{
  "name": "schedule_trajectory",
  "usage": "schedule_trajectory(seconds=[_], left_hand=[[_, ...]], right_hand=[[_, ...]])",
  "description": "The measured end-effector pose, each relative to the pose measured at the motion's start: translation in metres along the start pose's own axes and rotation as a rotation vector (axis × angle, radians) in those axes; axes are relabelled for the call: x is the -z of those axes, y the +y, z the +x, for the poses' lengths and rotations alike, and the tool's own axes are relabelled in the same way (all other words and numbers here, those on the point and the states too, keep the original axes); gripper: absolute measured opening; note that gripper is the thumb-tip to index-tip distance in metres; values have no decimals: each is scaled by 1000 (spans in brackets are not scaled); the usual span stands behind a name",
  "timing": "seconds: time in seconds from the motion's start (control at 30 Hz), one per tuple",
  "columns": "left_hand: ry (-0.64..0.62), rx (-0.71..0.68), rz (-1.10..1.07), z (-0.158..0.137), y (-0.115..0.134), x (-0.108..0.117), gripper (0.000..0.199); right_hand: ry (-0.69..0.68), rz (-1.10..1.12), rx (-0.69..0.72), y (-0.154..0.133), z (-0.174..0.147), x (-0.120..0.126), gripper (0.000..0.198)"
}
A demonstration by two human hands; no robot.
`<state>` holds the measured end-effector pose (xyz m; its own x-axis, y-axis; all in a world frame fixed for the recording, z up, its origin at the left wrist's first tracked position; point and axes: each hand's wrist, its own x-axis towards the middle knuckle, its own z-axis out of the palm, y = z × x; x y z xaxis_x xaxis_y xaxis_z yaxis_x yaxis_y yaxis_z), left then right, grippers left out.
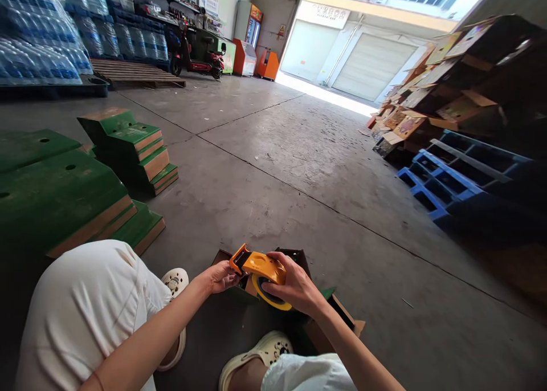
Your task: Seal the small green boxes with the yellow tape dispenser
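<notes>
An orange tape dispenser (261,265) with a yellow-edged roll of tape (273,301) is held up between my hands, low in the middle of the view. My right hand (294,282) wraps round its body from the right. At its front end, the fingers of my left hand (223,277) are pinched together near the cutter; whether they grip the tape's end is hard to make out. Just beyond and below the dispenser is an open green and brown cardboard box (327,328) on the floor, partly covered by my hands and forearms.
Flattened green cardboard boxes (77,180) lie stacked on my left, with a smaller stack (132,137) behind. Blue pallets (444,174) and a heap of cardboard (410,123) stand at right. Wrapped water bottles (38,43), a wooden pallet (137,72) and a red scooter (200,60) are farther back.
</notes>
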<state>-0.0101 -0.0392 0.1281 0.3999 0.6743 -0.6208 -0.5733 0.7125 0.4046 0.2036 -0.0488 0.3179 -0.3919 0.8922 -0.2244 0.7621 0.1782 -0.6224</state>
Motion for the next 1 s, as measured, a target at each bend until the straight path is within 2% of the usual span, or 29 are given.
schedule_trajectory(seconds=[0.17,0.3,0.43,0.57,0.7,0.8,0.9,1.0], left_hand=[[39,39,81,-1,3,6,29],[27,5,117,1,4,8,37],[12,-163,193,5,9,8,49],[51,-379,278,8,19,7,50],[65,-484,371,5,29,7,54],[50,-486,364,4,28,7,58],[2,-405,298,3,20,7,64],[8,-348,331,4,13,7,68]], right_hand=[[-8,-26,114,-4,-4,-2,59],[-17,-68,142,-1,-4,-7,62],[-52,-90,109,2,-1,-9,65],[-139,-53,36,-1,0,-2,62],[-178,-51,-38,-2,0,7,64],[-191,-12,-67,0,0,10,69],[-201,58,-69,2,0,9,71],[-208,79,-64,6,2,5,68]])
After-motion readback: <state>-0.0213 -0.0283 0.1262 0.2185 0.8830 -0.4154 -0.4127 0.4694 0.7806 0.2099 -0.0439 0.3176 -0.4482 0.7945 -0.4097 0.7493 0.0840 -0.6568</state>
